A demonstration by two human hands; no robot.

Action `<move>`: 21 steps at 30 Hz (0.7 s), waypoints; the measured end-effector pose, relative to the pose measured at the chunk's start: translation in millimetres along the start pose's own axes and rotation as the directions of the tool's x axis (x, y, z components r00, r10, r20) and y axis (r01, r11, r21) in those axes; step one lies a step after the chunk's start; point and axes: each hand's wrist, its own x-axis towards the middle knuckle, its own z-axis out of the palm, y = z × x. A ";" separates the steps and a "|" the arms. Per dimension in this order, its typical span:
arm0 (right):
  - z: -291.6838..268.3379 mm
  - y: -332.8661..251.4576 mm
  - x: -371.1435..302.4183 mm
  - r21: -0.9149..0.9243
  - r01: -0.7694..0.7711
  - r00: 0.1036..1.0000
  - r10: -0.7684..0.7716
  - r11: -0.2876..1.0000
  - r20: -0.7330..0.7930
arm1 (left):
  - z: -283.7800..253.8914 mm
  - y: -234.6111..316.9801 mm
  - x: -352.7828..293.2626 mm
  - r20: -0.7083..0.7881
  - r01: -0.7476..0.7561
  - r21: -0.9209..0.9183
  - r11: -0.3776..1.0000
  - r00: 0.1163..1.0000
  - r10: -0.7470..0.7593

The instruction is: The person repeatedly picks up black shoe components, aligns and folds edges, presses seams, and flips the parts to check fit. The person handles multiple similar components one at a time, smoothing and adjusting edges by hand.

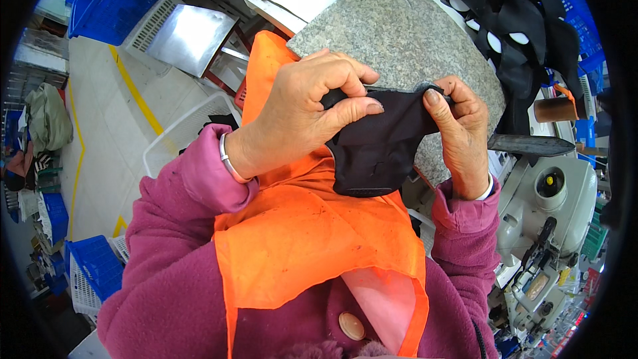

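A soft black leather-like piece (pixel 375 159) hangs between my hands, above my orange-covered lap and over the near edge of a speckled grey stone slab (pixel 392 26). My left hand (pixel 319 93) pinches its upper left edge between thumb and curled fingers. At the upper right corner, my right hand (pixel 462 126) grips the same piece, thumb in front and fingers folded behind. The upper edge is drawn straight between them, and the rounded lower part hangs loose. What lies behind the piece is hidden.
A dark pointed blade (pixel 531 145) lies right of my right hand, above a pale machine (pixel 525 206). Black cut pieces (pixel 512 20) are heaped at the far right beside a brown spool (pixel 555 110). A metal-topped stool (pixel 189 36) and blue crate (pixel 116 0) stand far left.
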 end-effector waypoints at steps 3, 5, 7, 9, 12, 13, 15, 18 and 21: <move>-0.4 1.4 -0.1 0.058 -0.001 1.000 0.001 0.998 0.011 | -0.7 0.0 2.0 0.005 0.000 0.005 1.000 1.000 0.000; -0.1 2.4 2.0 0.039 -0.012 1.000 0.013 0.999 -0.007 | -0.9 -0.7 6.9 0.005 0.063 -0.013 0.998 0.998 -0.062; -2.1 1.6 7.2 0.046 -0.025 1.000 0.026 0.999 -0.008 | -2.8 -3.7 16.7 0.030 0.128 -0.039 0.991 0.991 -0.127; -7.1 -0.2 17.0 0.062 -0.053 0.998 0.053 0.997 0.016 | -7.6 -10.8 31.4 0.086 0.240 -0.052 0.969 0.968 -0.235; -20.1 0.5 40.0 0.048 -0.128 0.992 0.128 0.991 0.012 | -10.4 -28.1 52.3 0.150 0.397 -0.141 0.907 0.914 -0.377; -22.6 4.8 47.8 0.098 -0.107 0.994 0.104 0.989 0.036 | -8.3 -37.1 58.7 0.181 0.396 -0.274 0.877 0.916 -0.357; -24.8 20.3 60.4 0.135 -0.185 0.982 0.189 0.973 -0.015 | 3.3 -58.3 68.0 0.207 0.492 -0.293 0.820 0.870 -0.448; -28.9 49.4 73.1 0.145 -0.279 0.958 0.286 0.949 -0.032 | 26.1 -91.5 70.9 0.218 0.532 -0.379 0.757 0.846 -0.486; -35.7 71.5 80.1 0.060 -0.330 0.942 0.333 0.942 -0.049 | 43.2 -114.8 70.1 0.217 0.539 -0.285 0.792 0.842 -0.495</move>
